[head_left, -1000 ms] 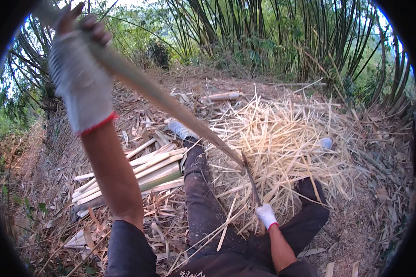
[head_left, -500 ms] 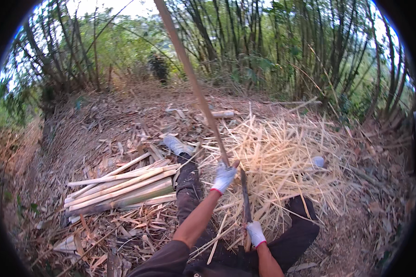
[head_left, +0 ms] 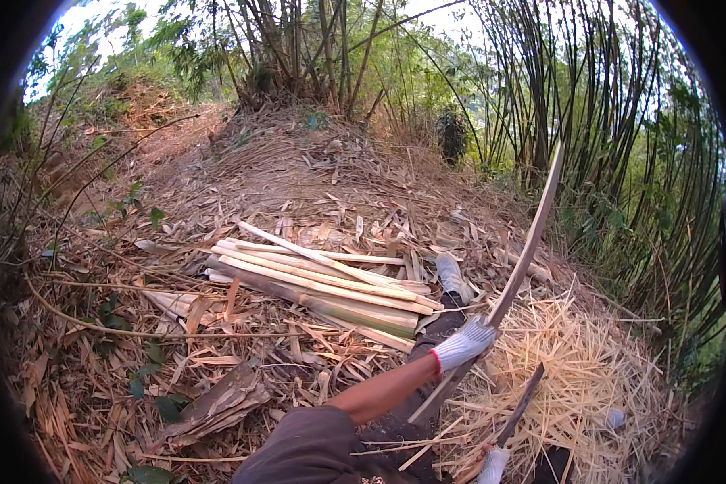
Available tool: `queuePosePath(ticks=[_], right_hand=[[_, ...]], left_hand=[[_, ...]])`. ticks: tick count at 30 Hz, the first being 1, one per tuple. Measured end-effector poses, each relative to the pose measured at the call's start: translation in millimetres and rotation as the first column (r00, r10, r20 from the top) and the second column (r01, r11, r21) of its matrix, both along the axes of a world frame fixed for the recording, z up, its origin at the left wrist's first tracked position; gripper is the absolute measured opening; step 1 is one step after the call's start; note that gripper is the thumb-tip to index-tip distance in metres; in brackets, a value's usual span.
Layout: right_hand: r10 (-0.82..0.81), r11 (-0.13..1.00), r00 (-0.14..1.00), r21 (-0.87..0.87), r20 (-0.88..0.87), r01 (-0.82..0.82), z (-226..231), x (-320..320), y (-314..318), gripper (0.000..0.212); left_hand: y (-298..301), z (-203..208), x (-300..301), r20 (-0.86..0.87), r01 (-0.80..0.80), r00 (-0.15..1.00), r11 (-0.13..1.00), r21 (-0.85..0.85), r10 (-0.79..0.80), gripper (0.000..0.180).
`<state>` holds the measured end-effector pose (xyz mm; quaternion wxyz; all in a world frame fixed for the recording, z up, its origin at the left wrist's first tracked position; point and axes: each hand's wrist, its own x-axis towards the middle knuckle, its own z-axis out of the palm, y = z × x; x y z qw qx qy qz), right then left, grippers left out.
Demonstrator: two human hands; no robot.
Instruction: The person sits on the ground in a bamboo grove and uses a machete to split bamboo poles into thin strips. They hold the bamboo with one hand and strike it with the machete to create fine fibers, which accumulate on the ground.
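My left hand [head_left: 465, 343], in a white glove with a red cuff, is closed around a long split bamboo strip [head_left: 528, 242]. The strip slants from its raised far end at the upper right to its lower end above my lap. At the lower edge, my gloved right hand [head_left: 494, 465] grips a machete-like knife [head_left: 522, 406]; its dark narrow blade points up and away, apart from the strip. Pale bamboo shavings [head_left: 573, 379] lie heaped beyond and right of the knife. Part of the right hand is cut off by the frame's edge.
A bundle of split bamboo lengths [head_left: 323, 282] lies on the ground left of my outstretched leg and shoe [head_left: 452, 278]. Dry leaves and husks litter the slope, with a thin bent branch [head_left: 137, 327] at left. Bamboo clumps [head_left: 581, 105] stand behind.
The view has turned left. The bamboo strip now leans right instead of left, and my left hand holds it farther from its lower end. The right hand keeps the knife.
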<state>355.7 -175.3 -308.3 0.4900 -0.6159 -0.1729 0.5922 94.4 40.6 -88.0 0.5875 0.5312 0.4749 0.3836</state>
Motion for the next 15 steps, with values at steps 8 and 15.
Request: queuePosePath(ticks=[8, 15], right_hand=[[0.043, 0.995, 0.824, 0.046, 0.565, -0.084, 82.1, 5.5, 2.9, 0.014], [0.036, 0.981, 0.311, 0.026, 0.95, -0.192, 150.9, -15.2, 7.2, 0.021]], left_hand=[[-58.5, -7.2, -20.7, 0.17, 0.051, 0.985, 0.934, -0.352, 0.011, 0.021], [-81.6, 38.5, -58.3, 0.338, 0.236, 0.94, 0.813, -0.533, -0.052, 0.038]])
